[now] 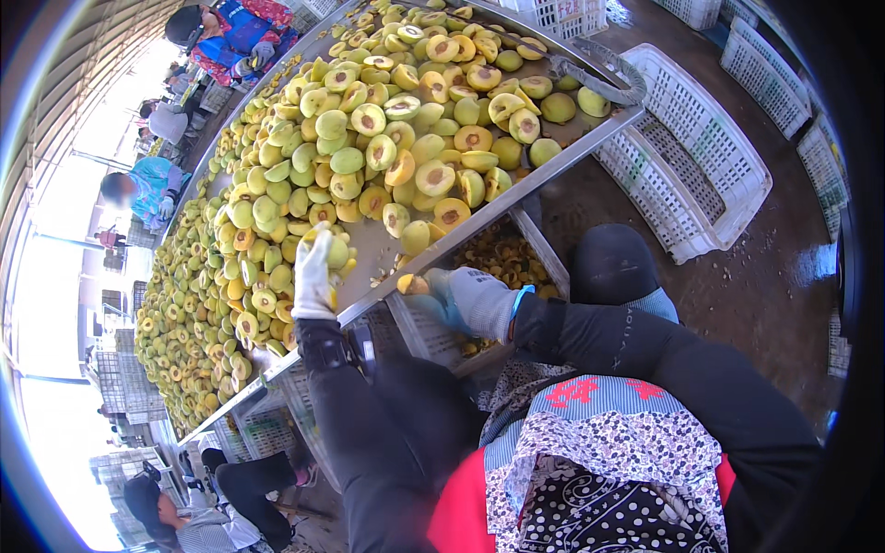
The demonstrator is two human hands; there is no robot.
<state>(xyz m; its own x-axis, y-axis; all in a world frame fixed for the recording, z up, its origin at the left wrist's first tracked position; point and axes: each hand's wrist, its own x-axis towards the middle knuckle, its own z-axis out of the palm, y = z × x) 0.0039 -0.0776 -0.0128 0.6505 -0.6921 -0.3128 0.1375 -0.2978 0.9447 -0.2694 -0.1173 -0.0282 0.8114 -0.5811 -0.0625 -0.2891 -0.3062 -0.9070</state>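
Note:
Halved yellow-green fruits [346, 161], peach-like with brown hollows, lie heaped across a metal-edged sorting table [590, 140]. At the near side of the heap, my left hand [314, 276], in a white glove, curls its fingers around a green-yellow fruit half [341, 253]. Its thumb is mostly hidden. My right hand [475, 300] wears a pale grey glove with blue fingers. Just outside the table's rim it holds a yellow-orange fruit half [412, 285] at its fingertips. Below that hand, partly covered by it, sits a crate of small orange-brown pieces [505, 256].
A large white plastic crate [687, 152] stands on the wet floor at right, with more crates [765, 74] beyond. Co-workers [235, 41] sit along the far side; another person [194, 516] sits at lower left. A curved grey bar [599, 83] crosses the table's corner.

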